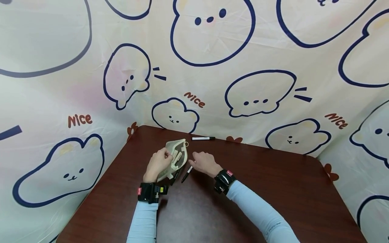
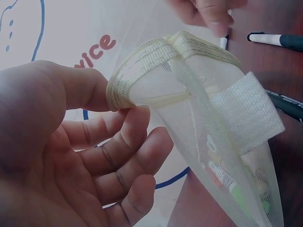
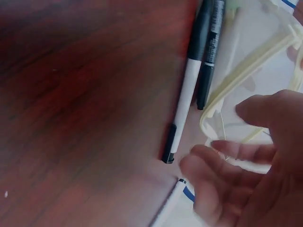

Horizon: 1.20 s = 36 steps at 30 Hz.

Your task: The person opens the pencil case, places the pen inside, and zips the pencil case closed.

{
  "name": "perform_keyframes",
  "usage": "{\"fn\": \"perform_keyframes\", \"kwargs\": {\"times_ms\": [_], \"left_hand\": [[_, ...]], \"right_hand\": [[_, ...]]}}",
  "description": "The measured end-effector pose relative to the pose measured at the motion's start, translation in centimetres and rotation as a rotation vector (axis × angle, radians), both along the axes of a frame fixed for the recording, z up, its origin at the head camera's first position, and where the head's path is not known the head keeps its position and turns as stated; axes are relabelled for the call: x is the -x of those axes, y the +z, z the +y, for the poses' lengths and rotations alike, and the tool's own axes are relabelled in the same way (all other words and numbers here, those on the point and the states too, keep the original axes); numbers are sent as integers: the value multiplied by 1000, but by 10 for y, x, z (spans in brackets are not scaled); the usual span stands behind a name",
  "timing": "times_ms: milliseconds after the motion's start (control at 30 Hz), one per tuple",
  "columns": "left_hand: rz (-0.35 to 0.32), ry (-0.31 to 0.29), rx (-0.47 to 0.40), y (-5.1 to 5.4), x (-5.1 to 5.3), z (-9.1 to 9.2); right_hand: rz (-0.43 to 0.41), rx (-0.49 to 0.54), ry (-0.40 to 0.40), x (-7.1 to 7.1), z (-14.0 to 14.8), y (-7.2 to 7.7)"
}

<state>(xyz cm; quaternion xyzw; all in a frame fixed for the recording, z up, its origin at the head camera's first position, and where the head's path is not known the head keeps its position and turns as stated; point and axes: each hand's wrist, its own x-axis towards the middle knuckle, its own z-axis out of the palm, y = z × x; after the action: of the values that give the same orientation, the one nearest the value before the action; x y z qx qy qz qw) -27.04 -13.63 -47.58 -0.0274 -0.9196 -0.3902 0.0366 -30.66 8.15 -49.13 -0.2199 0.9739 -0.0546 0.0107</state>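
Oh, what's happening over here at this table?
A person is handling an open mesh pouch on a dark table. Their left hand pinches its rim, and slim pale items show inside. The right hand is near the opening, holding nothing. A black-and-white pen and a dark pen lie beside the pouch; a white marker with a black end lies near the table's far edge.

Left wrist view, centre: a pouch [image 2: 199, 127] of sheer, fine mesh, edged in ribbed woven tape. Right wrist view, upper middle: a pen [image 3: 188, 92] that looks like smooth plastic. Lower half of the head view: a surface [image 1: 273, 189] of smooth, softly glossy wood grain. My sleeves [image 1: 262, 212] look like matt cloth, my wrist devices [image 1: 224, 181] glossy plastic; the backdrop [image 1: 209, 81] is creased, faintly shiny cloth.
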Motion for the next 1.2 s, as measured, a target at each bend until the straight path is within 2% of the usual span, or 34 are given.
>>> {"fn": "perform_keyframes", "kwargs": {"times_ms": [133,400,567,700,900,1200], "left_hand": [[4,-1,1,0,0,0],[7,-3,4,0,-1,-2],[6,-4,-1,1,-1,-2],[7,-4,-7,2,-1,-3],[12,-4,-7,2,0,-3],[7,0,-5,2,-1,-3]], "right_hand": [[33,-22,151,-3,0,-6],[89,-31,247,-4,0,-13],[189,-134,355,-4,5,-19],[274,-178,433,-5,8,-21],[358,-238,505,-9,9,-28],[455,-331,554,-14,5,-42]]}}
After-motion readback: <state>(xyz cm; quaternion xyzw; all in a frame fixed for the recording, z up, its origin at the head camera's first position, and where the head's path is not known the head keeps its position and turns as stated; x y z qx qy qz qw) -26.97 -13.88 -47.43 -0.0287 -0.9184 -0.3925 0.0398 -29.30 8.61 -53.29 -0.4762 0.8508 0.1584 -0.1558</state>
